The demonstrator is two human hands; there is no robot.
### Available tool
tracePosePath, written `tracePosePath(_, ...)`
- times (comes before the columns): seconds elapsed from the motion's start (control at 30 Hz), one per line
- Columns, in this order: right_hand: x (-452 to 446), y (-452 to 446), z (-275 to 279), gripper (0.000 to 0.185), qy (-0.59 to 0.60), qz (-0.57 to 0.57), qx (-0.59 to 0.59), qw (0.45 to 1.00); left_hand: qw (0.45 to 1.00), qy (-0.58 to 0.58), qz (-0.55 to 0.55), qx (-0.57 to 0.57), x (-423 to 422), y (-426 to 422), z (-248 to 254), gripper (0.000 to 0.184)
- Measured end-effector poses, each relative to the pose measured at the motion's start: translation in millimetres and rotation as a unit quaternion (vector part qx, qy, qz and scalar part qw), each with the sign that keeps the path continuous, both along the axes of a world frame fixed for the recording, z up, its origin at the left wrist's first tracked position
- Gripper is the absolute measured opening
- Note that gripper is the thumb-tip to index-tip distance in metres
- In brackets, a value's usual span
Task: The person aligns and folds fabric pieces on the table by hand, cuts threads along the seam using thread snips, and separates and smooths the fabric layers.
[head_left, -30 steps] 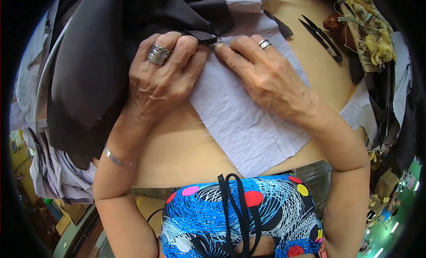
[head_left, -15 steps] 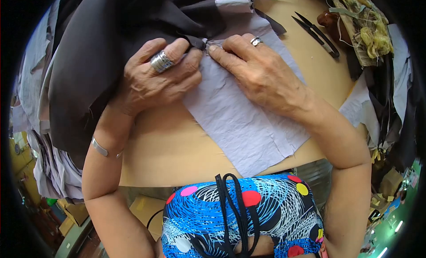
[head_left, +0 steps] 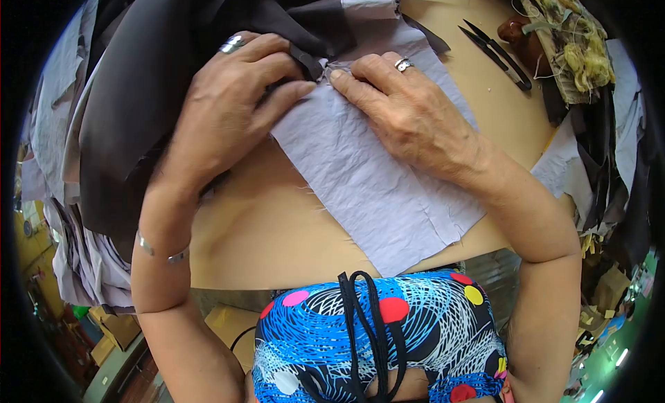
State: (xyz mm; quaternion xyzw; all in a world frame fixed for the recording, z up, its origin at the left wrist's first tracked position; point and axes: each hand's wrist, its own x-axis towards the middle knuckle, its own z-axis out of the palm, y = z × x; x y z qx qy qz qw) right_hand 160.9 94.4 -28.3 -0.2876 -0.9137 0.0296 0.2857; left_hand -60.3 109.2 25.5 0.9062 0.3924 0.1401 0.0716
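Observation:
My left hand [head_left: 239,98] lies over the dark fabric [head_left: 138,91], its thumb apart from the curled fingers, which reach onto a fold of that fabric. Close to its right, my right hand [head_left: 409,115] pinches the edge of the light lavender cloth [head_left: 381,202] between thumb and forefinger, where it meets the dark fabric. The lavender cloth hangs down flat over the table toward my body, with a frayed left edge. What lies under my left fingertips is partly hidden.
Black thread snips [head_left: 497,55] lie on the tan table [head_left: 256,230] at the upper right. Beside them are a brown object [head_left: 519,39] and a board with yellow threads [head_left: 578,57]. Piles of light and dark cloth [head_left: 52,126] stand at both sides.
My left hand has turned, its thumb now spread away from the fingers, and moved slightly up. The right hand keeps its pinch, a little left of where it was a second ago.

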Motion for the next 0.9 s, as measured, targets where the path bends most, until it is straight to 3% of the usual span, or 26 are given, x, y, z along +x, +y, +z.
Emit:
tracePosePath(0.33,0.0,0.0,0.1,0.034,0.012,0.005,-0.004,1.000,0.984,0.015,-0.036,0.175,7.6,16.8,-19.5,0.011)
tracePosePath(0.9,-6.1,1.6,5.4,0.041,-0.059,-0.024,0.007,0.998,0.987,0.008,-0.015,0.161,7.8,20.1,-20.8,0.013)
